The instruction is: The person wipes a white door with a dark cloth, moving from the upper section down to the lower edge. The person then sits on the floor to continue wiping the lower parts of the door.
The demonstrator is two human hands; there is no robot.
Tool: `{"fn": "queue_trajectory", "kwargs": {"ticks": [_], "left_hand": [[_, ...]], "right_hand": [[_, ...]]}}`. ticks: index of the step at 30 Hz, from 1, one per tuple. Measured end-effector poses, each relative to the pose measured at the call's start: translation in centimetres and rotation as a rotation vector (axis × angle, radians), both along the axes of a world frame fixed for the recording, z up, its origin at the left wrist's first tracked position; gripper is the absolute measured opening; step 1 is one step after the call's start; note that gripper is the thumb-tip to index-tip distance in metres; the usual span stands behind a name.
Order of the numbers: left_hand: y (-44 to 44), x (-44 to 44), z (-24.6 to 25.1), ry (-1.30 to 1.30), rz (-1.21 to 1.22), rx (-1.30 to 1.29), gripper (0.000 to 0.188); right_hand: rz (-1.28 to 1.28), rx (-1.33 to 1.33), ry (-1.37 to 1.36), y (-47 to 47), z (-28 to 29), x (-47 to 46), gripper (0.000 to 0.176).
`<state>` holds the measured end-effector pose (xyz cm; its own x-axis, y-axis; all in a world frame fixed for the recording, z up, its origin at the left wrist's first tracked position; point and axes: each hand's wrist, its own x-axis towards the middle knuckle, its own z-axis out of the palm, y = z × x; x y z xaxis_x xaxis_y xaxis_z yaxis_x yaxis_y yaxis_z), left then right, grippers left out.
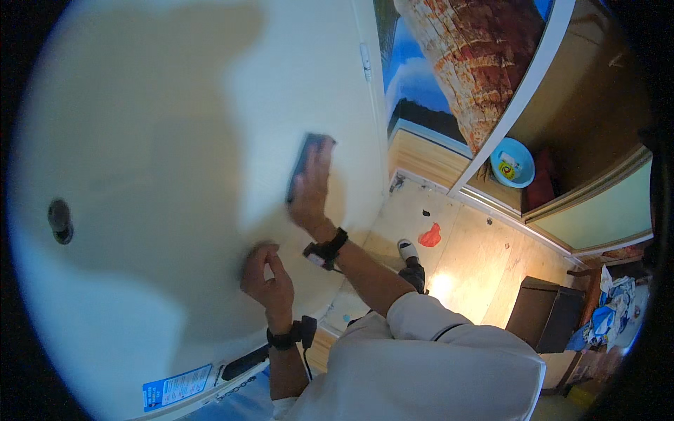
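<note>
A large white door panel fills the left and middle of the view. My right hand lies along a dark flat block or pad, pressing it against the panel; the block is slightly blurred. Lower and to the left, my left hand is at the same panel with its fingers curled and thumb near the fingertips. A dark blur edges those fingers, and I cannot tell whether it is a held thing or shadow. Both wrists wear black straps with small devices.
The panel carries a round dark knob, a hinge and a printed blue label. Right of it are a light blue basin on a shelf, a red patch on the floor, a dark box and piled plastic bags.
</note>
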<state>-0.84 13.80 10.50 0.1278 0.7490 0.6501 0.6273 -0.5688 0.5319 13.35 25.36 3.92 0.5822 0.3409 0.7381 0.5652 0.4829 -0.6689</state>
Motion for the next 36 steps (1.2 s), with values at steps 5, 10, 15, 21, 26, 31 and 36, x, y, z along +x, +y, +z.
{"fn": "queue_trajectory", "kwargs": {"ticks": [5,10,15,21,26,31,36], "left_hand": [[0.7,1.6,-0.9,0.011,-0.022,-0.151,0.01],[2.1,3.6,-0.9,0.105,-0.055,-0.102,0.009],[2.9,5.8,-0.9,0.093,-0.084,-0.057,0.009],[4.4,8.4,-1.0,0.052,-0.088,-0.104,0.011],[5.0,9.2,-1.4,0.149,-0.054,-0.166,0.013],[5.8,10.7,-2.2,0.16,-0.065,-0.148,0.014],[6.9,12.2,-2.1,0.17,-0.063,-0.173,0.015]], "right_hand": [[0.041,-0.33,0.472,1.4,-13.0,2.3,0.059],[0.078,-0.943,0.615,2.2,-18.9,2.3,0.068],[0.001,-0.493,0.544,2.9,-7.7,3.9,0.058],[-0.014,-0.07,0.029,3.2,-0.4,6.3,0.056],[0.011,-0.283,0.424,5.0,-8.9,9.2,0.057],[0.048,-0.738,0.697,5.0,-15.1,11.1,0.063],[-0.001,-0.738,0.603,5.2,-12.8,12.4,0.063]]}}
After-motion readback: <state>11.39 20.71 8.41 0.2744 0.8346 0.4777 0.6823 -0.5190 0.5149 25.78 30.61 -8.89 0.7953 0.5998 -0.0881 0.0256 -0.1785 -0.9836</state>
